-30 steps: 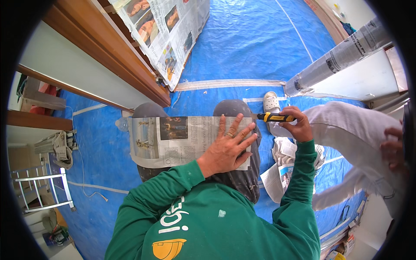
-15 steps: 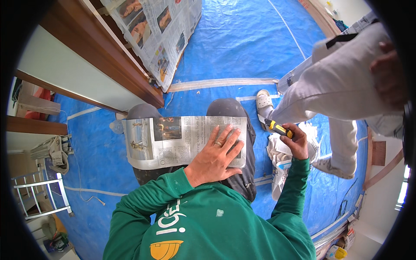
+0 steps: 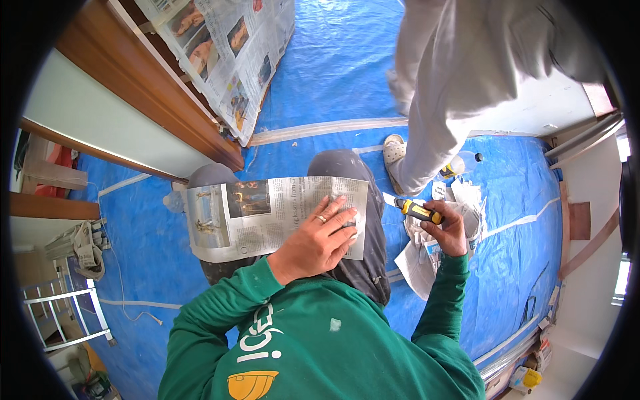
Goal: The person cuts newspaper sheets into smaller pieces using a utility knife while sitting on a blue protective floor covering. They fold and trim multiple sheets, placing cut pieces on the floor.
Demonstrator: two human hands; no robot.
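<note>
Knife (image 3: pixel 420 211) in right hand (image 3: pixel 449 231), now off newspaper (image 3: pixel 270 229) under left hand (image 3: pixel 315 241)

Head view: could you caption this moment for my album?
Left hand on newspaper across the knees, right hand holding a cutter, blue sheeting below.

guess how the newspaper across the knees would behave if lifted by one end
The newspaper would probably sag, since its edges look thin. It is likely light: just flat paper spanning both knees. It might slide without the left hand resting on it.
</note>
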